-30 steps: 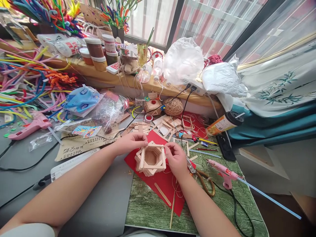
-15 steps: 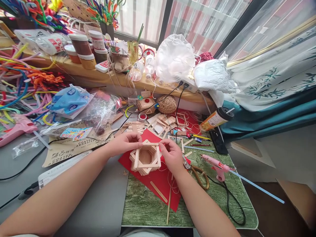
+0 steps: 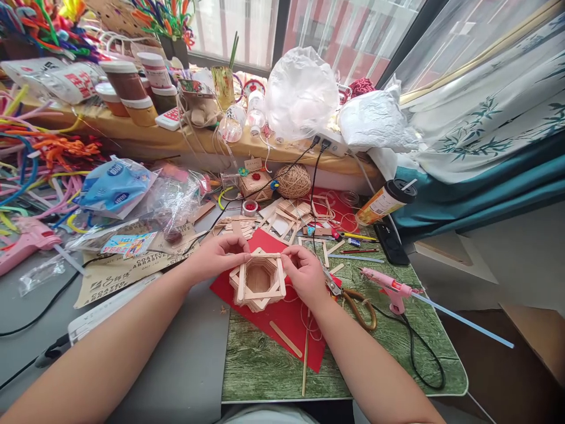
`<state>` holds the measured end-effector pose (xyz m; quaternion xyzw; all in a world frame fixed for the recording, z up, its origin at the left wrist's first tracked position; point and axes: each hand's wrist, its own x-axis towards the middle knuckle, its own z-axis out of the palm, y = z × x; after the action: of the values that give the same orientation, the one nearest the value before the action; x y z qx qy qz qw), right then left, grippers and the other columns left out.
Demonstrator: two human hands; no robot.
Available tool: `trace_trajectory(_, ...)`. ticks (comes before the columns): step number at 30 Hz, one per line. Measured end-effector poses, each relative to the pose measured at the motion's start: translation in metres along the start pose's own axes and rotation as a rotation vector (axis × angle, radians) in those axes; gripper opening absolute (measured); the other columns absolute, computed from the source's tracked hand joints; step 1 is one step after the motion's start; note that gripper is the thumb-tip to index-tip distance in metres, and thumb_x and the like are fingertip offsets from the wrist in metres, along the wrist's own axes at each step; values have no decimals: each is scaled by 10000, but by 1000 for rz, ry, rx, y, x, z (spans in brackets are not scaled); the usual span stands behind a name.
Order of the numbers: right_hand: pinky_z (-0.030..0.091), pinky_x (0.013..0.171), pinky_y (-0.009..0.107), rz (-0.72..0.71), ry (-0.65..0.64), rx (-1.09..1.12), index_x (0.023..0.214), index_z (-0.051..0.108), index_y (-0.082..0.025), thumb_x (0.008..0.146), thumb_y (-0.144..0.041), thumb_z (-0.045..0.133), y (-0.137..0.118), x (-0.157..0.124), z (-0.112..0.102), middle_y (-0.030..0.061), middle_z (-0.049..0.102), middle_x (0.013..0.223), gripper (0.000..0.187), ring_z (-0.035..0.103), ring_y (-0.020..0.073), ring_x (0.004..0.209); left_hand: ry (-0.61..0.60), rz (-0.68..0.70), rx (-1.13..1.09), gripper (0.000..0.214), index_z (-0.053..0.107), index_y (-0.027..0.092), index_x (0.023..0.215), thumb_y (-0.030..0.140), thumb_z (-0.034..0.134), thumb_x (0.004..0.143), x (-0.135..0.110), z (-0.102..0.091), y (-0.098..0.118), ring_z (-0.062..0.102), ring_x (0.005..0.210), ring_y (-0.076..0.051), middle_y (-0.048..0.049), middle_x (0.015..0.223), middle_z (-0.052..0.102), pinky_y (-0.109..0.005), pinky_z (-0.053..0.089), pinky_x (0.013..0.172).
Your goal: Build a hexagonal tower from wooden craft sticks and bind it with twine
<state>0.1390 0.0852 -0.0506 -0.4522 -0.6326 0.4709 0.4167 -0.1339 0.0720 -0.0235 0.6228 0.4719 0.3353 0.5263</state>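
Observation:
A hollow stack of wooden craft sticks [image 3: 259, 281], built up as a little well, rests on a red sheet [image 3: 289, 318] over a green mat [image 3: 397, 341]. My left hand [image 3: 220, 254] pinches the top stick at the stack's far left corner. My right hand [image 3: 304, 274] pinches the same top stick at its right end. Both hands have their fingers closed on that stick. A loose craft stick [image 3: 286, 339] lies on the red sheet just in front of the stack.
Scissors [image 3: 353, 300] and a pink glue gun [image 3: 391, 288] with its black cord lie right of my right hand. A twine ball [image 3: 293, 181], loose sticks, a cup [image 3: 384, 201] and plastic bags sit behind. Pipe cleaners and another pink glue gun [image 3: 26, 241] are at the left.
Both hands stay pinched on the top stick of the stack. The view has drifted slightly, so everything sits a little to the left and higher in the picture.

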Motion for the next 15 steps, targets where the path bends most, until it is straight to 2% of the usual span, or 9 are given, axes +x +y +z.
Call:
trace_trajectory(6, 412, 658, 300, -26, -10, -9, 944, 706, -235, 982, -403, 669, 0, -1, -2, 0, 600, 805, 176, 485, 155, 683, 48, 89, 178, 262, 697, 191, 946, 452, 708, 977, -2, 1, 2, 652, 899, -192, -46, 958, 712, -298, 520, 821)
trace_trajectory(15, 406, 623, 303, -49, 6, -65, 912, 698, -231, 981, -402, 660, 1, -2, -6, 1, 596, 789, 188, 482, 151, 654, 88, 83, 225, 296, 715, 198, 918, 488, 703, 974, -2, 2, 1, 672, 882, -198, -44, 939, 744, -299, 522, 815)
